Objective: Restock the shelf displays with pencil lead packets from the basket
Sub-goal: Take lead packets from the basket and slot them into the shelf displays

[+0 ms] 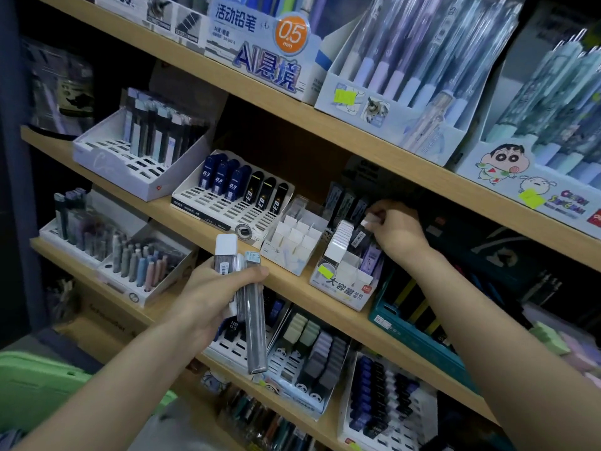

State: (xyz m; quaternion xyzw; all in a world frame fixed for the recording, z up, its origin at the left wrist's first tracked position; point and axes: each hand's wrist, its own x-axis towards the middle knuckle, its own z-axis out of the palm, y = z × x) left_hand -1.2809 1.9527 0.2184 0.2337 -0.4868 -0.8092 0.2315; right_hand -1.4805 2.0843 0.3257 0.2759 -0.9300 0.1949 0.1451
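Wooden stationery shelves (374, 146), "0.5 mm" pencil box (260, 50), left hand (213, 296) gripping lead packets (255, 323), right hand (398, 234) pinching one white-capped packet (370, 220)

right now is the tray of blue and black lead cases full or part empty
Part empty: the tray holds lead cases only along its back; its front slots gape bare.
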